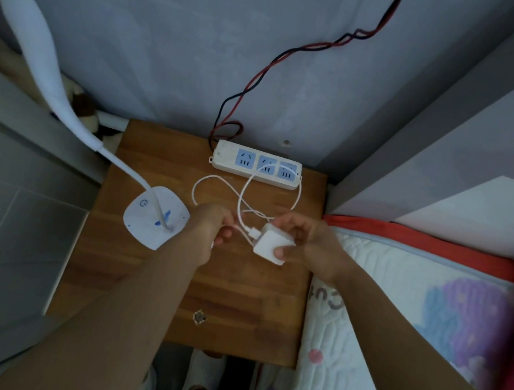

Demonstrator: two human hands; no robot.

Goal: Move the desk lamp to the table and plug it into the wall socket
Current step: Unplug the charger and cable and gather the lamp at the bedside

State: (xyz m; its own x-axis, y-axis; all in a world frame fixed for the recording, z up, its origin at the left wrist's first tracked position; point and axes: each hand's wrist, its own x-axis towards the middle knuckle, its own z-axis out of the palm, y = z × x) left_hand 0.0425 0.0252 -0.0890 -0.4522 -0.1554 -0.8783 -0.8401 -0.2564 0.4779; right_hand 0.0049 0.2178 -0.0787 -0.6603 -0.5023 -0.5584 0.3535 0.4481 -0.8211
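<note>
Head view, looking down on a small wooden table (145, 271) set against a grey wall (157, 48). The desk lamp (155, 215) is seen standing on the table at about 9 o'clock from the hands, its flat white base marked with blue; the bendy neck rises from the base towards 11 o'clock and ends in a long white head above the table's left edge. A white charger block (271, 245) is held in the right hand (308, 241), the fingers curled over its far side and the thumb pressed on its near corner, so that the block lies clamped between them. The plug end of a thin white cable (217, 186) is seated in the block's left face. Just at 9 o'clock from the block, the cable is pinched by the left hand (211, 229), whose fingers are closed together on it close beside the plug end. From the hands the cable is looped towards 12 o'clock, across the table top. A white power strip (256, 168) with three blue sockets is shown lying at 12 o'clock from the hands, by the wall; a twisted red and black wire (267, 67) runs up the wall from its left end. A mattress (397, 313) with a printed cover lies at 3 o'clock, touching the table's right edge
</note>
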